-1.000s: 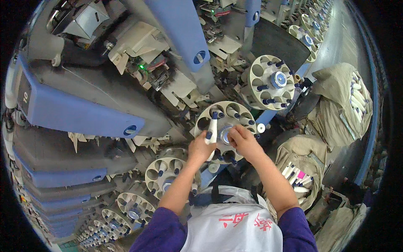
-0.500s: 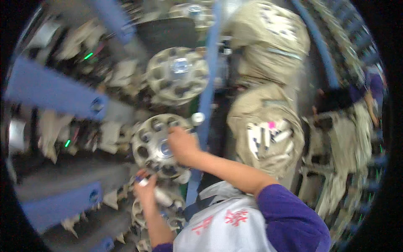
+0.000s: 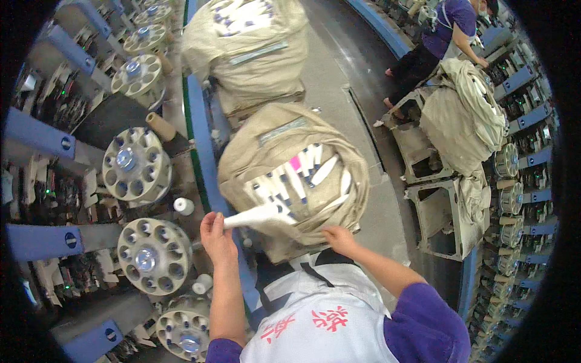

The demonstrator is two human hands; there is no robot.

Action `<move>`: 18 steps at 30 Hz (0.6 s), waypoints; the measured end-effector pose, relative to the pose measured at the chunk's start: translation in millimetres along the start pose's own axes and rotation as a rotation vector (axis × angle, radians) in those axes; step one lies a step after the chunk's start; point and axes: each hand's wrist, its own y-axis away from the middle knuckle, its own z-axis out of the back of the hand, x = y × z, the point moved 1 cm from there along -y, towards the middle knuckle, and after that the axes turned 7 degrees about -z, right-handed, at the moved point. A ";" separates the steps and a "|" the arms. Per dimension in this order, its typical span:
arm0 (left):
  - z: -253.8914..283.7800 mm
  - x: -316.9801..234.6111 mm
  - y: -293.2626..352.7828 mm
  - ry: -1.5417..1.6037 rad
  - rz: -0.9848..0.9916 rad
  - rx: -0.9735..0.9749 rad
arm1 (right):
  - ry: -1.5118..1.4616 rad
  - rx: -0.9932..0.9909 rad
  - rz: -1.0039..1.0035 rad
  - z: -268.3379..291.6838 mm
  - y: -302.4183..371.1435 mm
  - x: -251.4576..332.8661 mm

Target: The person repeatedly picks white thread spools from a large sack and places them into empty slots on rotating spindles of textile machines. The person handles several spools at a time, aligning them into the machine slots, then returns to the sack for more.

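Gripping one end of a white yarn bobbin (image 3: 257, 215), the left hand (image 3: 216, 237) has its fingers curled shut around the tube at centre frame, the tube lying nearly level and reaching rightward to the mouth of a tan cloth sack (image 3: 284, 145). The right hand (image 3: 339, 239) rests on the sack's lower rim, fingers bent over the fabric and pinching it. Inside the open sack more white bobbins with dark tips (image 3: 302, 175) stand jumbled, one pink among them. Left of the hands, round grey magazine wheels (image 3: 154, 255) with ringed sockets line the machine, blue arms (image 3: 36, 136) jutting between them, and a blue-green rail (image 3: 203, 157) runs between wheels and sack. A second full sack (image 3: 254, 54) sits at upper centre. In the upper right another person (image 3: 439, 45) in purple bends over a draped sack on a metal cart (image 3: 436, 218).
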 end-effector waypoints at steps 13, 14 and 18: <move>-271.3 378.8 171.8 -1.510 -0.818 1.446 | -0.461 -0.314 -1.191 156.6 319.0 -405.5; -301.8 387.5 170.3 -1.503 -0.944 1.522 | -0.452 -0.327 -1.227 147.6 341.9 -409.6; -382.3 437.0 134.6 -2.029 -0.907 1.708 | -0.345 -0.146 -1.246 105.0 384.5 -412.8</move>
